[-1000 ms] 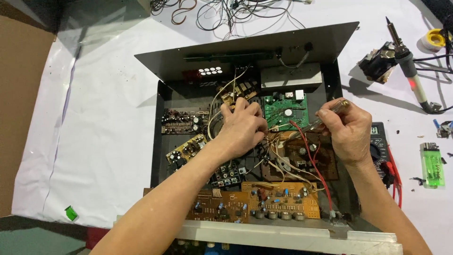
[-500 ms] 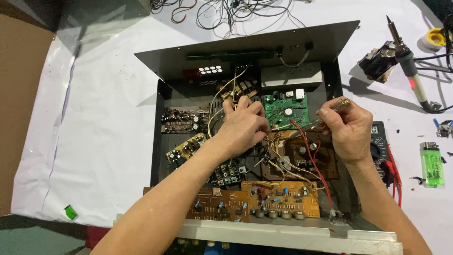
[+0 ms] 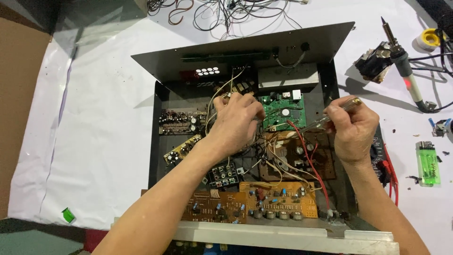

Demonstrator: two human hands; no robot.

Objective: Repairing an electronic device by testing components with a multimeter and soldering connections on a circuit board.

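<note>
Where the bench (image 3: 94,141) is covered, the covering is a smooth white sheet, slightly creased, with a strip of brown board showing along the left edge and a dark floor beyond the near left corner. At the centre of the bench sits an open black metal chassis (image 3: 155,141), rectangular, its flat matte lid (image 3: 245,52) tilted up along the far side and a pale metal front rail (image 3: 283,236) along the near side. Inside lie several circuit boards: an orange-brown board (image 3: 278,200) studded with small cylindrical capacitors near the front rail, a green board (image 3: 283,111) toward the far side, and a dark brown board (image 3: 302,156) between them. Loose red, white and tan wires cross the boards. A tangle of thin cables (image 3: 226,12) lies at the far edge.

The left hand (image 3: 236,120) is curled inside the chassis, fingers closed on wiring just left of the green board. The right hand (image 3: 351,127) is closed around a slim clear-handled screwdriver (image 3: 337,111), its shaft angled down toward the dark brown board.

Toward the far right corner rests a soldering iron (image 3: 401,59) beside a yellow tape roll (image 3: 432,38). Near the right edge lies a translucent green lighter (image 3: 428,163).
</note>
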